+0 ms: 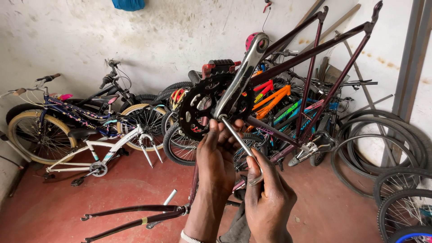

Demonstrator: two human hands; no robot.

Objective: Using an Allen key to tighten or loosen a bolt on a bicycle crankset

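Observation:
An upside-down maroon bicycle frame stands in front of me. Its black chainring and silver crank arm sit at the bottom bracket. My left hand rests its fingers on the chainring's lower edge beside the crank's base. My right hand grips a silver metal tool, a long rod whose tip meets the crank's centre. The frame's fork points left near the floor.
Several bicycles lean against the white wall at left and centre, some brightly coloured. Loose tyres and wheels are stacked at right. The floor is red. Wooden laths lean in the right corner.

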